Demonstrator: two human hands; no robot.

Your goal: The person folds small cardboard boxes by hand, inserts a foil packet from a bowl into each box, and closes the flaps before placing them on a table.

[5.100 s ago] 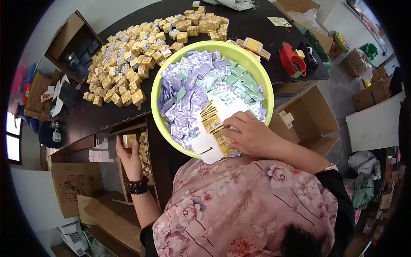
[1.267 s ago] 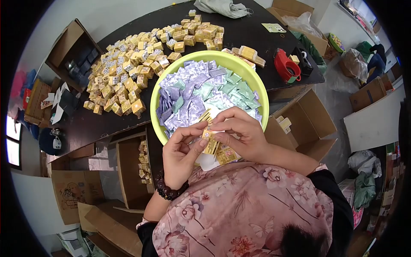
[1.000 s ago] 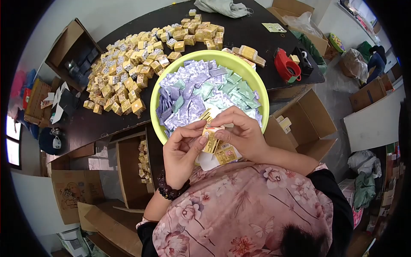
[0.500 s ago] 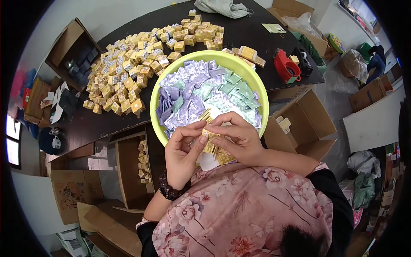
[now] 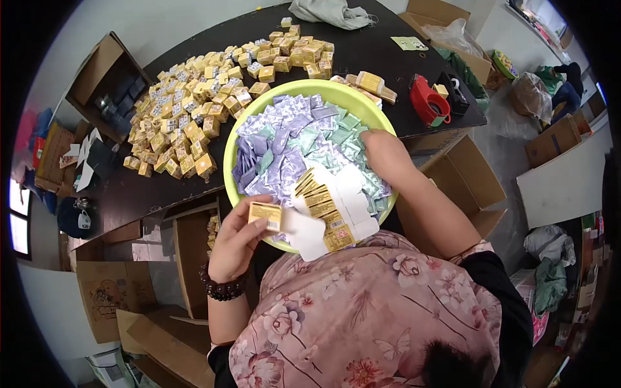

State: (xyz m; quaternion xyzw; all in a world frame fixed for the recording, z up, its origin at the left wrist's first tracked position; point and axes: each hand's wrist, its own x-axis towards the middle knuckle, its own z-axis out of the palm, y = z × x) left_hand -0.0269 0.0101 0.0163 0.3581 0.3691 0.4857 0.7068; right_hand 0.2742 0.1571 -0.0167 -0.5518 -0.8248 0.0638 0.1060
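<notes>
My left hand (image 5: 234, 244) holds a small yellow box (image 5: 266, 216) between thumb and fingers, over the near left rim of the yellow-green basin (image 5: 231, 169). My right hand (image 5: 388, 155) reaches into the basin's right side, its fingertips curled at the green sachets (image 5: 349, 123); whether it grips one is hidden. Purple sachets (image 5: 281, 139) fill the left and middle. Between my hands, at the basin's near edge, several flat unfolded cartons (image 5: 323, 210) with gold print and white flaps lie on the sachets.
A big pile of small yellow boxes (image 5: 187, 116) covers the left of the dark table (image 5: 381, 55). A red tape roll holder (image 5: 427, 103) and a black dispenser (image 5: 458, 97) stand at the right. Open cardboard boxes (image 5: 469, 168) sit below the table edge.
My hands have parted. The left has moved left and down with the yellow box; the right has moved up and right from the cartons into the sachets, uncovering the flat cartons.
</notes>
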